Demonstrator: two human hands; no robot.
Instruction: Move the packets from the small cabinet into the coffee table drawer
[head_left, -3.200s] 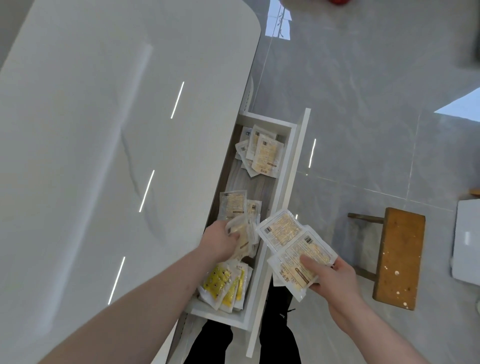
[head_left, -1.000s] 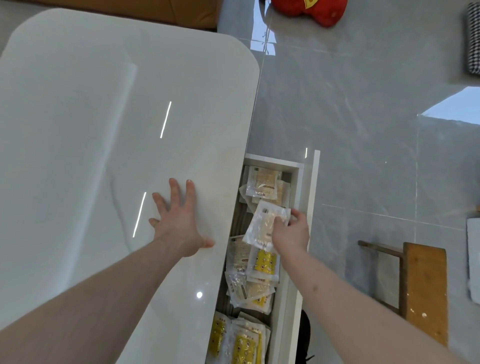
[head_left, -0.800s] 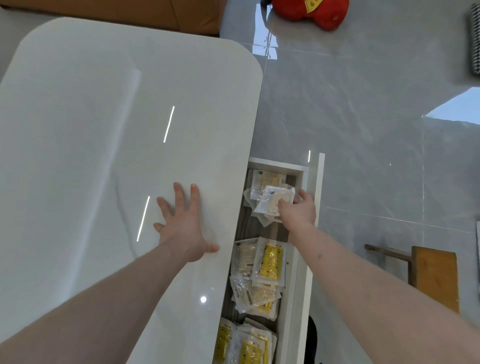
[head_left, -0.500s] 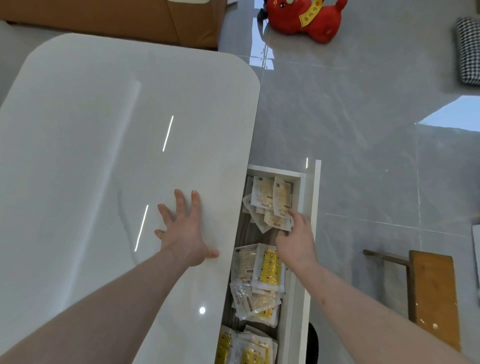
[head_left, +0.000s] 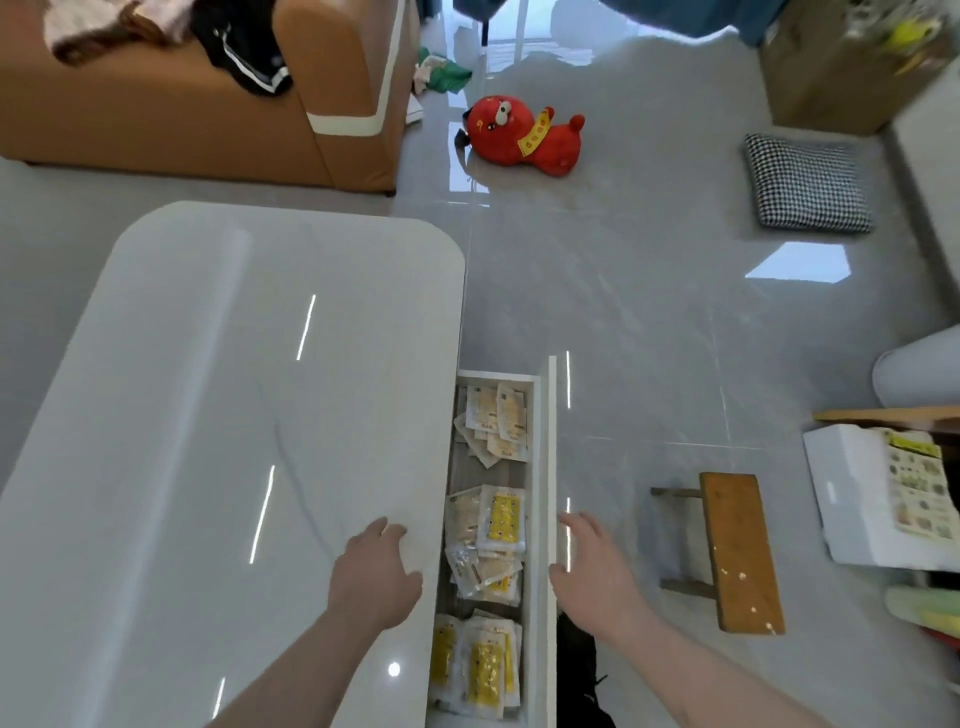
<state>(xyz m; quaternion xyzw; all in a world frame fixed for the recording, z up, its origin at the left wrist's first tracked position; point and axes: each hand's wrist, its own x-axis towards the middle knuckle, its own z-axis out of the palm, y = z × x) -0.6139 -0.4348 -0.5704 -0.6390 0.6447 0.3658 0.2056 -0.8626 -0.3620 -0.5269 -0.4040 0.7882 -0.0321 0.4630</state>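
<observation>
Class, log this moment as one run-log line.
left hand: flat on table | right hand: open at drawer front | packets: inside | drawer: open

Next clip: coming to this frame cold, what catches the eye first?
The open drawer at the right edge of the white coffee table, strewn with yellow and cream packets. The left hand rests on the tabletop, while the right hand is open by the drawer's outer front. Farther back, a red plush toy lies on the grey floor near an orange sofa.
</observation>
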